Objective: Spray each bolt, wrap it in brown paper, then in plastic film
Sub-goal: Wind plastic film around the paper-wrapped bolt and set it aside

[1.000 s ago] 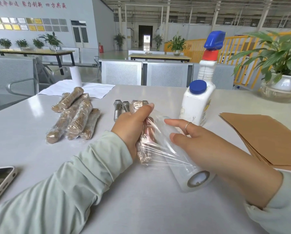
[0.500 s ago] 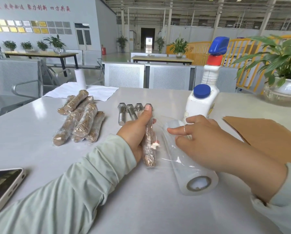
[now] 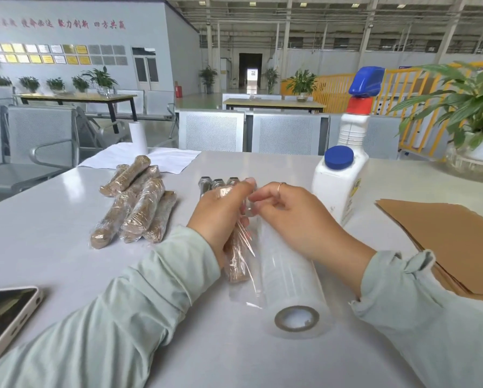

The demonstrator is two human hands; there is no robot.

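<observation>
Bolt in hand (image 3: 236, 264): already in brown paper, now partly under clear film, lying near the middle of the bench (image 3: 52, 242) against the left side of the film roll (image 3: 290, 292). You hold it in your left hand (image 3: 220, 217), fingers curled round its upper half. Your right hand (image 3: 296, 217) pinches the film at the bolt's far end, fingertips bent together on the plastic; judged, you are closing or tearing off the wrap there.

Progress, judged from the layout: five finished bundles (image 3: 139, 205) lie in a loose pile to your left, each brown with a glossy film skin. Bare bolts (image 3: 218, 184) wait just beyond your left hand; at least three steel heads show, the rest hidden by your fingers. So the job looks past the halfway mark, with this bolt in its last step.

Appearance of the bolt in hand: a brown cylinder, film wrinkled and loose along its lower end, a slack flap trailing toward the roll.

Supplies: spray bottle (image 3: 344, 175) stands behind your right hand; brown paper sheets (image 3: 444, 239) are stacked to your right.
</observation>
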